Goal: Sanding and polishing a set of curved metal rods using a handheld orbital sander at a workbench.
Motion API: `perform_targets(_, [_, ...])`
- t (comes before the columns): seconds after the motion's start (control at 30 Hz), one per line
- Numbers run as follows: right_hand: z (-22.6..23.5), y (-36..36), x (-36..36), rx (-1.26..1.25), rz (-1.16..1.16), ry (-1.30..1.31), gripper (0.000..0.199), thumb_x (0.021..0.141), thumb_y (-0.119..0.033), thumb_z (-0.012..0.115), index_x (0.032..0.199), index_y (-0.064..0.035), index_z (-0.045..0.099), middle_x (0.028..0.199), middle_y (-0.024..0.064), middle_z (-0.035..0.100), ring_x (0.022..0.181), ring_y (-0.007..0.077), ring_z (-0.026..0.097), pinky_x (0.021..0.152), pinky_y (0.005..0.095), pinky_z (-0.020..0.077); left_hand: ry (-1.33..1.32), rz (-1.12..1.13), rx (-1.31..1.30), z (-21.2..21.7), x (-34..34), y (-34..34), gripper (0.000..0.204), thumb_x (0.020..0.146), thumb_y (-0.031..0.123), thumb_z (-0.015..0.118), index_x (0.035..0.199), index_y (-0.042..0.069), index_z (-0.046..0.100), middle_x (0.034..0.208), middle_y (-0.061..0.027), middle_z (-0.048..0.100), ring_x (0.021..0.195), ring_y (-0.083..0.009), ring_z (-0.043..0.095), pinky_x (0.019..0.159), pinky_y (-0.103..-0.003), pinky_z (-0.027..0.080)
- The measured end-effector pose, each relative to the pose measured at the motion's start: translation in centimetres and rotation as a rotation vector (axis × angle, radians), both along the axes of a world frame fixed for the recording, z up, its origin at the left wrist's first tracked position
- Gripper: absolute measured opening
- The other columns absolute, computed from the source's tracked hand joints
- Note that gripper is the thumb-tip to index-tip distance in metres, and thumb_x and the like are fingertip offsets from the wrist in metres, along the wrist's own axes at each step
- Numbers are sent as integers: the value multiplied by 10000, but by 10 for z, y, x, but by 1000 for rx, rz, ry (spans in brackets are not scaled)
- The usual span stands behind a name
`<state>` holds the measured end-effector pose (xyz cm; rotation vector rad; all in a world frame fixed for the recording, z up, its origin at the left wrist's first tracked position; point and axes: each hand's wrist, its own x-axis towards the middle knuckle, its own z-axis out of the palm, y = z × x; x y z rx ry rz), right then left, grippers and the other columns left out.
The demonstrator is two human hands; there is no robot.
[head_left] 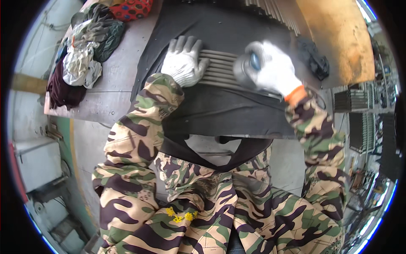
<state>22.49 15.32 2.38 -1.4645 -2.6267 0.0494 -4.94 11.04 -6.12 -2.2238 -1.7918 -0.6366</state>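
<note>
Closest to my lens, two camouflage sleeves point(135, 139) rise from the lower edge, soft cloth printed in tan, green and dark brown. From there I read leftward to rightward. At far left, one heap of crumpled rags point(84, 55) in white, green and maroon sits on the grey metal workbench point(110, 97), well apart from both hands. I count two hands, each in a knitted white work glove. My left hand point(182, 63) lies flat with fingers spread wide, pressing the left end of one bundle of thin grey metal rods point(220, 70); the rods lie side by side, roughly seven or eight, though I cannot count them exactly. They rest on one dark, matte rubber mat point(220, 110) draped over the bench edge. The bundle runs between the hands, under both. My right hand point(275, 67), orange-cuffed, is wrapped tightly around one round-bodied handheld power tool point(247, 67), blurred, set against the rods' right portion. Beyond it a second row of rods point(275, 12) lies at the top edge. Further right, one dark crumpled cloth point(315, 59) rests beside one rust-orange sheet point(342, 34).
</note>
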Motion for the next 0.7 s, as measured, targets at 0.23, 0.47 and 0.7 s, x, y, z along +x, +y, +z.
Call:
perform_targets(0.23, [-13, -2, 0, 123, 116, 147, 345, 892, -371, 766, 1179, -184, 727, 1096, 147, 697, 1038, 366, 710, 920, 462, 589, -27, 105, -35, -13, -5, 4, 553, 979, 475, 652, 1312, 34, 658, 1315, -159, 632, 1280, -363, 537, 1107, -525, 407])
perform_targets(0.47, [-8, 1, -7, 141, 142, 149, 342, 868, -340, 790, 1162, -175, 734, 1084, 133, 707, 1000, 353, 727, 898, 455, 601, -73, 146, 34, -17, 4, -1, 559, 930, 470, 682, 1243, 8, 665, 1262, -162, 641, 1250, -351, 544, 1088, -514, 413])
perform_targets(0.7, [-12, -6, -9, 194, 250, 196, 354, 854, -340, 810, 1164, -188, 733, 1056, 114, 703, 975, 345, 733, 871, 448, 606, 9, 180, 161, -14, 8, 10, 562, 959, 471, 672, 1279, 8, 662, 1282, -176, 643, 1284, -365, 554, 1138, -525, 396])
